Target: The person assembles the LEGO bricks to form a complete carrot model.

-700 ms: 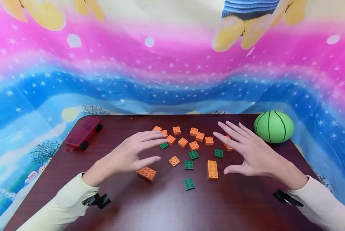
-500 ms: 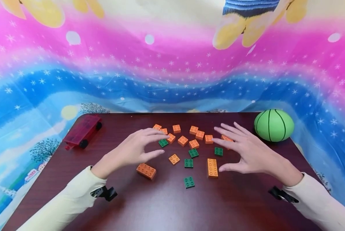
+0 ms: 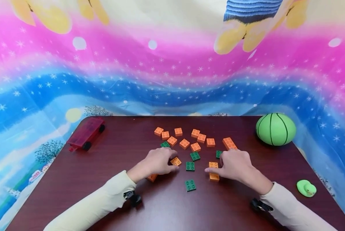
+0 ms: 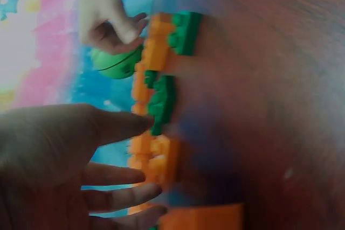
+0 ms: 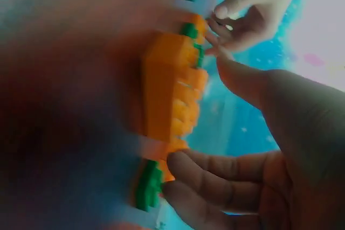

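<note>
- Left hand (image 3: 158,161): low over the tabletop (image 3: 172,211), left of its middle. Thumb and fingers stand wide apart; a small orange brick (image 3: 176,161) lies at the gap. Contact cannot be told.
- Right hand (image 3: 238,164): right of the middle. Fingers lightly bent, thumb well apart from them and crossing above a long orange brick (image 3: 214,177). Contact cannot be told.
- Obstruction, left: the hand partly covers an eight-stud orange brick (image 3: 152,177); only its near end shows.
- Obstruction, right: the hand partly hides a green brick (image 3: 219,154) and the near end of an orange bar brick (image 3: 228,143).
- Between the hands: three flat green bricks (image 3: 190,166), set apart in a rough row running away from the far edge.
- Toward the far edge: a scatter of small orange bricks (image 3: 185,143).
- Far left corner: a translucent red wheeled toy (image 3: 87,133).
- Far right corner: a green ball (image 3: 276,130) with dark lines.
- Right edge: a light green toy (image 3: 306,188).
- Beyond the far edge: a printed cloth (image 3: 172,73).
</note>
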A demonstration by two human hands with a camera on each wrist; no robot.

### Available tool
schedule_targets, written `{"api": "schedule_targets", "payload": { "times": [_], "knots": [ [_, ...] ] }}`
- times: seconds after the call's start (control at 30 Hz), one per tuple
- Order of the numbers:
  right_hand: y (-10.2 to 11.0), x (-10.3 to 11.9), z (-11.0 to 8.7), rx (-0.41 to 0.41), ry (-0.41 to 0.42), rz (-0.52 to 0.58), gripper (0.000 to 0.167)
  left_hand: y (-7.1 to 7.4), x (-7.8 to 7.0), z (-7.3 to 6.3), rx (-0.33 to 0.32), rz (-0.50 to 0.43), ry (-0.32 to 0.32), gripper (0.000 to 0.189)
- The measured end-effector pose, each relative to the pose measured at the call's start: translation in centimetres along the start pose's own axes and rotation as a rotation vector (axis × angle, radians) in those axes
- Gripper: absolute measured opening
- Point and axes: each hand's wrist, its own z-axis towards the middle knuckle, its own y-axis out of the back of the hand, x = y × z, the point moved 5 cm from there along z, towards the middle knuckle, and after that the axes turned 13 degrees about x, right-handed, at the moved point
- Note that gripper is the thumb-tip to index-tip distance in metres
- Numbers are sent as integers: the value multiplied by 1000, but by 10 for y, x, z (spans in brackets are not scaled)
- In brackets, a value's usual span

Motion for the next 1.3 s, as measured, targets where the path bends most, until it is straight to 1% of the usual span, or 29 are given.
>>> {"api": "schedule_targets", "payload": {
  "times": [0.07, 0.17, 0.27, 0.37, 0.47, 0.67, 0.77, 0.83, 0.9, 0.97, 1.03, 1.1, 1.2, 1.3],
  "knots": [
    [-4, 1, 3, 24, -39, 18, 74, -3, -3, 4, -13, 41, 3, 49],
    [-7, 0, 5, 72, -63, 49, 65, -5, -6, 8, -21, 108, -4, 42],
    [-8, 0, 8, 98, -41, 75, 50, -5, -10, 7, -40, 162, -31, 32],
    [-10, 1, 11, 113, -11, 85, 38, -5, -16, 2, -51, 180, -67, 24],
    [-11, 1, 13, 114, 10, 89, 33, -3, -23, -5, -49, 146, -98, 22],
    [-10, 2, 17, 85, 57, 102, 34, 3, -44, -23, -48, 14, -171, 25],
    [-11, 4, 17, 86, 70, 107, 34, 2, -59, -35, -15, -40, -233, 27],
    [-11, 5, 17, 95, 75, 106, 34, -2, -71, -44, 20, -50, -288, 27],
    [-11, 5, 17, 101, 77, 100, 34, -8, -84, -51, 48, -32, -359, 22],
    [-9, 6, 17, 100, 79, 95, 35, -14, -94, -55, 73, -16, -421, 18],
    [-7, 6, 16, 93, 81, 90, 36, -21, -101, -56, 84, 20, -464, 17],
    [-7, 6, 16, 89, 86, 93, 36, -27, -105, -56, 96, 41, -474, 19],
    [-7, 6, 15, 103, 99, 115, 37, -35, -105, -53, 94, 79, -458, 23],
    [-10, 6, 15, 126, 105, 137, 36, -40, -103, -49, 88, 79, -441, 26]
  ]
}}
